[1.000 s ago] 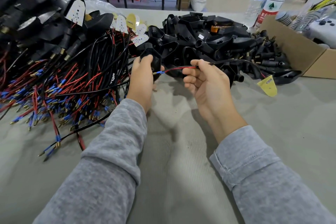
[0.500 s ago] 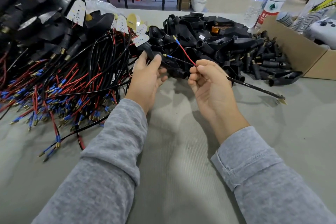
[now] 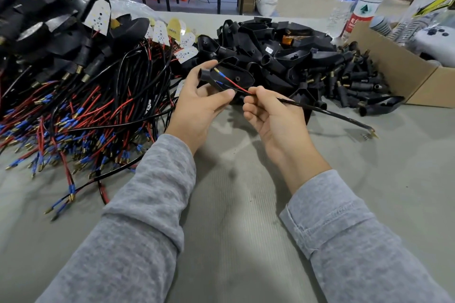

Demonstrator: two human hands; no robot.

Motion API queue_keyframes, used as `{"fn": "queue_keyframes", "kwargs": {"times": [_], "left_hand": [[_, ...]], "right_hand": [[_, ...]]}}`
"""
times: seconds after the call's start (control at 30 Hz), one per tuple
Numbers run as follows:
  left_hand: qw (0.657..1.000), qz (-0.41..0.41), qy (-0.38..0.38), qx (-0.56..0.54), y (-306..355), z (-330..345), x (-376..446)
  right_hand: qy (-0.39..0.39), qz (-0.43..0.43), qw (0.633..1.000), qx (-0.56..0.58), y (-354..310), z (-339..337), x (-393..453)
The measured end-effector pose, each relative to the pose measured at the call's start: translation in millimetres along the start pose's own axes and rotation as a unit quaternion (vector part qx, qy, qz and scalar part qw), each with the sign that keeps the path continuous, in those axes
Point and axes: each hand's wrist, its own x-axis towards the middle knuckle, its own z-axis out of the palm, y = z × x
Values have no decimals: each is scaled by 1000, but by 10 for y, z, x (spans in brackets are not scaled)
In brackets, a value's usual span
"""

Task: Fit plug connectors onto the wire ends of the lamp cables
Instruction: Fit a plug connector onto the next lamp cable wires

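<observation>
- Fingers of your left hand (image 3: 200, 101) are curling round the black plug housing (image 3: 230, 78), thumb pressing its near edge, holding its open cavity facing you.
- Fingers of your right hand (image 3: 267, 115) are pinching the lamp cable (image 3: 320, 111) just where the black sheath is ending and the two wires are splitting out.
- The red wire (image 3: 237, 86) and its blue-sleeved terminal (image 3: 219, 72) are lying across the housing cavity, pointing up and to the left, away from your right hand; the second wire is running beside it, partly hidden.
- The cable's long axis is running from the housing down and to the right, its far end (image 3: 371, 132) resting on the desk (image 3: 246, 204).
- Your right hand is nearer the wire ends, so it is likely the one steering the terminals; your left is serving as the fixture.
- Seating is probably calling for a short push along the wire axis toward the housing neck; whether either terminal is seated already cannot be told.
- Finished cables (image 3: 73, 110) are lying to your left, loose housings (image 3: 283, 49) just behind your hands.
</observation>
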Motion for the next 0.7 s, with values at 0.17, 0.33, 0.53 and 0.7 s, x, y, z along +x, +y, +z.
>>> {"fn": "queue_keyframes", "kwargs": {"times": [0.17,0.33,0.53,0.7], "left_hand": [[999,-1,-3,-36,-1,16,26],[998,-13,-34,-56,1,28,27],[993,-55,-43,-93,33,24,41],[991,-67,-36,-107,35,9,30]], "right_hand": [[35,-25,997,-63,19,-1,17],[52,-51,992,-103,19,-25,25],[37,-43,995,-87,-15,-8,3],[30,-34,997,-69,-17,3,-11]]}}
